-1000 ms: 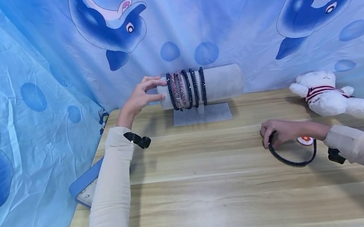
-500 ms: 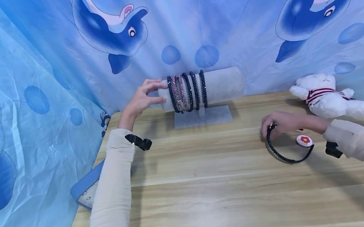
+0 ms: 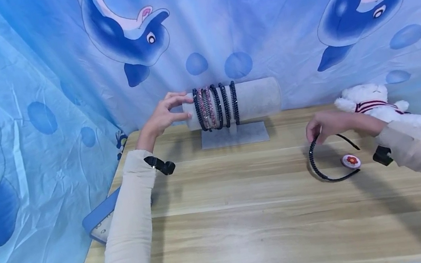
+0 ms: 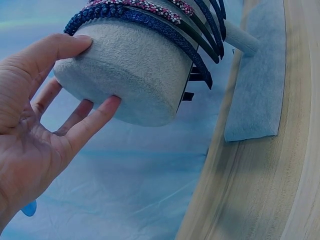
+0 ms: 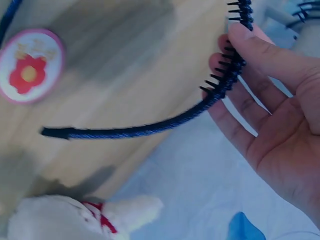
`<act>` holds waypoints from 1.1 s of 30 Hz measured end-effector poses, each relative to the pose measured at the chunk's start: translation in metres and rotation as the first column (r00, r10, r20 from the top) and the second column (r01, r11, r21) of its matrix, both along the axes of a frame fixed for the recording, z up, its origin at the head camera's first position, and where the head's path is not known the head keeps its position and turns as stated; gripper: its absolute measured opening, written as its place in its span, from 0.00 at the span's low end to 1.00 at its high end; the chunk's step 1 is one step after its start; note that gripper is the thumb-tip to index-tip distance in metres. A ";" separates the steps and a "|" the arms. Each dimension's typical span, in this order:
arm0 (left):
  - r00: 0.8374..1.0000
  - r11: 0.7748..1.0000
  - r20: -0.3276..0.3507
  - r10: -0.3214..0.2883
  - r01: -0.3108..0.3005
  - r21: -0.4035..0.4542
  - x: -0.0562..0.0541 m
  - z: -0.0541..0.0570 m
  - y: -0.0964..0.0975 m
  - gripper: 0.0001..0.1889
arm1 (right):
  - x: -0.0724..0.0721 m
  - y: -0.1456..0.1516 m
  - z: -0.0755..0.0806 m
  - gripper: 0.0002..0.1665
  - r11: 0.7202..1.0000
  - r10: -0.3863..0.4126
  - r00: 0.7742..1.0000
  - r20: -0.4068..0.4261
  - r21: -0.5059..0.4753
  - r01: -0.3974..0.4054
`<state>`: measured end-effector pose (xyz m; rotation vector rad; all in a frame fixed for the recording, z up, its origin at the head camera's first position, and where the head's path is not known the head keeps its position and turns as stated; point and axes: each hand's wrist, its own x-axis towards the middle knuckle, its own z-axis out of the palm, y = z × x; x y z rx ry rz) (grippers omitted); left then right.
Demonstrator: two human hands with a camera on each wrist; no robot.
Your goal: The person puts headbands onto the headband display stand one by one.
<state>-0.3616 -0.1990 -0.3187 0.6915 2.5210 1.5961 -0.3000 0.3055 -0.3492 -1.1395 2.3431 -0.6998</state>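
My left hand point(image 3: 164, 115) holds the left end of a grey velvet display stand point(image 3: 258, 98), thumb and fingertips pressed to the roll's end in the left wrist view. Several headbands point(image 3: 226, 104), dark beaded ones and pink glittery ones, sit side by side around the roll's left half. Over at the right, my right hand point(image 3: 330, 124) pinches a dark beaded headband point(image 3: 313, 159) with comb teeth on its inner side. The right wrist view has the thumb point(image 5: 245, 37) on its beaded part, with one slim end point(image 5: 125, 132) free.
A round flower badge point(image 3: 351, 161) lies on the wooden table point(image 3: 231, 218) near the held headband. Behind the right wrist is a white plush bear point(image 3: 381, 107). A blue-edged case point(image 3: 103, 216) lies beside the left forearm. Dolphin-print curtains point(image 3: 259, 17) enclose the table.
My right hand has moved away toward the back with the headband, tilting it so both ends show. The badge is now in plainer sight. My left hand stays at the stand.
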 end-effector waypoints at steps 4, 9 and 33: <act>1.000 1.000 -0.011 -0.005 0.005 0.007 -0.002 -0.003 -0.003 0.24 | -0.005 0.000 0.013 0.09 1.000 -0.004 1.000 0.007 0.006 0.004; 1.000 1.000 -0.018 -0.010 0.010 0.017 -0.002 -0.003 -0.003 0.24 | -0.008 0.002 0.026 0.09 0.997 -0.057 0.998 0.028 0.046 0.056; 0.999 1.000 0.038 -0.008 0.007 0.020 -0.001 -0.002 -0.003 0.25 | -0.005 0.049 0.066 0.18 0.927 -0.374 0.915 0.153 0.089 0.364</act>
